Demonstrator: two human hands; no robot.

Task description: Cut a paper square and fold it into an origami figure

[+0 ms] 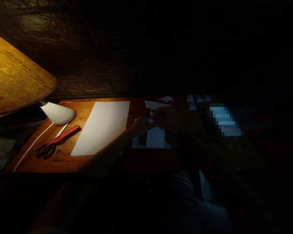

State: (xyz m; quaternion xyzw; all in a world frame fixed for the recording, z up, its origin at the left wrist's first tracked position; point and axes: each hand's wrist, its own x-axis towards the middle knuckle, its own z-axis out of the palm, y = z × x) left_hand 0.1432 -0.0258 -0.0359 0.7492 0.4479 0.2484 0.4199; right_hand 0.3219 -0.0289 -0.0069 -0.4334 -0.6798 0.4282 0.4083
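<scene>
Close together over the middle of the table are my left hand [142, 123] and my right hand [166, 117]. Both have bent fingers closed around a small white piece of paper [150, 121]; its exact shape is partly hidden by the fingers and the dark. Beneath them lie white paper sheets [155, 140], crossed by my hands' shadows. Just behind the hands is another cut piece of white paper [154, 104]. A stack of blank white paper [107, 126] lies to the left, with my left forearm passing over its near corner.
Scissors in a red cover with black handles [47, 150] lie at left beside a white pen-like stick [62, 130]. A lamp with a white base [58, 113] and yellow shade [17, 78] stands there. Several small folded paper shapes [191, 106] and a blurred glowing screen [225, 119] are at right.
</scene>
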